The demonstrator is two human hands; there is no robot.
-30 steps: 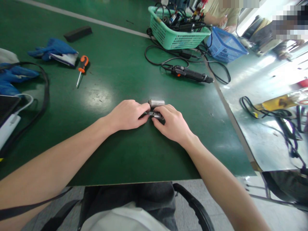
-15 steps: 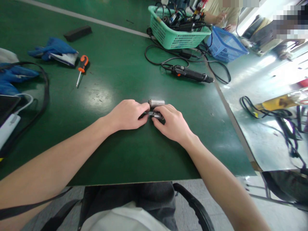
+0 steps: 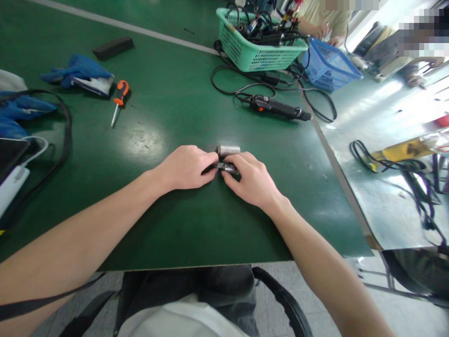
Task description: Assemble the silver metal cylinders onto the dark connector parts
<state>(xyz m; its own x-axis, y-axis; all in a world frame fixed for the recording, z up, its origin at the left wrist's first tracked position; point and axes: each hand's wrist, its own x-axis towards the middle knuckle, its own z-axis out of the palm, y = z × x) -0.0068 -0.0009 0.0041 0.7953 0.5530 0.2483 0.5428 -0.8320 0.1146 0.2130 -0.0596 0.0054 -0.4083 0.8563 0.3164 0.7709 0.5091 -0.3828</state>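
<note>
- At the centre of the head view, over the green table [image 3: 196,224], the person's two hands meet at a small metal part [image 3: 230,169].
- The right hand [image 3: 253,180] pinches the part's three-o'clock end between thumb and fingers.
- The left hand [image 3: 187,168] has thumb and forefinger pressed on the nine-o'clock end; they hide that tip, so I cannot tell whether a second piece sits between them.
- At twelve o'clock from the part, just past the fingertips, a metal cylinder [image 3: 228,150] lies on its side; whether a finger touches it is unclear.
- Over the last second almost nothing has changed: both wrists keep their places, with at most a slight shift near the left fingertips. I judge this to be fine fingertip work at one spot, the part not passed from hand to hand.
- Farther out: screwdriver [image 3: 121,95] at ten o'clock, power driver [image 3: 278,108] between one and two, green basket [image 3: 266,58] near one, blue basket [image 3: 329,70] near two, a co-worker's hand [image 3: 322,31] beyond.
</note>
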